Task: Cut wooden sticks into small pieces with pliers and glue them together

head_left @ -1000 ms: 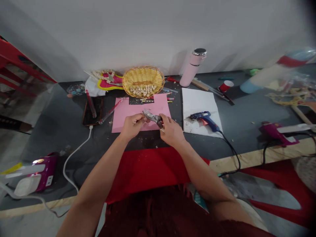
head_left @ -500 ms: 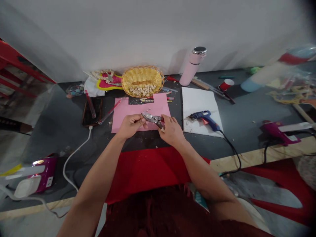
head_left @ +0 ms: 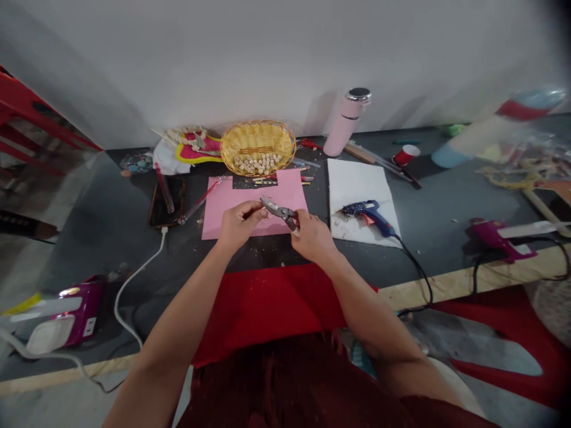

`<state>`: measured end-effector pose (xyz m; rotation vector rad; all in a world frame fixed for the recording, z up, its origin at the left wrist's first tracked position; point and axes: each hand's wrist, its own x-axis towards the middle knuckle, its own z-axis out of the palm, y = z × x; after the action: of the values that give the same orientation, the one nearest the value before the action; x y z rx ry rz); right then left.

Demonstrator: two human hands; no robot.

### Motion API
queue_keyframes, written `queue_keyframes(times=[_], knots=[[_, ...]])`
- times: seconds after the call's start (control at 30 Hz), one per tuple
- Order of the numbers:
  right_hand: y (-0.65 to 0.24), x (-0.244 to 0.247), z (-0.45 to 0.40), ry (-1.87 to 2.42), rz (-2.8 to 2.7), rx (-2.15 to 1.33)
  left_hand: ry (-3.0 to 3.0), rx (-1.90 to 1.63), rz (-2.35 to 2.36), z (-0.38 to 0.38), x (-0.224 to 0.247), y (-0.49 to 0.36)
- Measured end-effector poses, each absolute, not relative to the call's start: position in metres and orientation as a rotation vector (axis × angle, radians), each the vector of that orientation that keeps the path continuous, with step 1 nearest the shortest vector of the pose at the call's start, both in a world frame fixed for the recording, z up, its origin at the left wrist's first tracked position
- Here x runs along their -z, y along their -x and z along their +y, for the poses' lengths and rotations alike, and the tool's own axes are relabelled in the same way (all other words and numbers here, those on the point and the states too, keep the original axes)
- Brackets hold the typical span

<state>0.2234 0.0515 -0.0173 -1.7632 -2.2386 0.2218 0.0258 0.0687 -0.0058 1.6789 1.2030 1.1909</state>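
Observation:
My right hand [head_left: 312, 236] is wrapped round the handles of metal pruning shears [head_left: 280, 210], whose jaws point up and left. Beside the jaws, my left hand [head_left: 241, 224] is pinched at the fingertips; what it holds, if anything, is too small to make out. Both hands are over the near part of a pink sheet [head_left: 289, 190] with a notch in its far edge. Behind the sheet, a yellow woven basket [head_left: 259, 139] holds several small pale pieces. Thin sticks lie between basket and sheet.
A blue glue gun [head_left: 375, 217] rests on a white board [head_left: 357, 178] at the right. Behind stand a pink bottle [head_left: 343, 128] and a red cup [head_left: 407, 154]. A phone [head_left: 160, 205] with a white cable lies left. Purple devices [head_left: 84, 315] sit at both sides.
The shears have shifted slightly right and their jaws have moved up and away from my left fingertips. My left hand has turned a little, its fingers still pinched.

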Motion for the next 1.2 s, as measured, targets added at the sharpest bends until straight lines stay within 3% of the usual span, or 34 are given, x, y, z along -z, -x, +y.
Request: queue_keyframes(times=[0.17,0.5,1.0,1.2], knots=[[-0.226,0.021,0.054,1.717,-2.192,-0.164,-1.718,-1.226,1.208,0.068,0.010,-0.028],[-0.227,0.022,0.054,1.598,-2.260,-0.190,-1.600,-0.951,1.027,0.069,-0.005,-0.010],[-0.223,0.014,0.050,1.747,-2.262,-0.221,-1.747,-1.093,1.156,0.069,0.005,-0.021],[-0.227,0.019,0.053,1.636,-2.272,-0.206,-1.739,-0.968,1.055,0.067,-0.002,-0.012]])
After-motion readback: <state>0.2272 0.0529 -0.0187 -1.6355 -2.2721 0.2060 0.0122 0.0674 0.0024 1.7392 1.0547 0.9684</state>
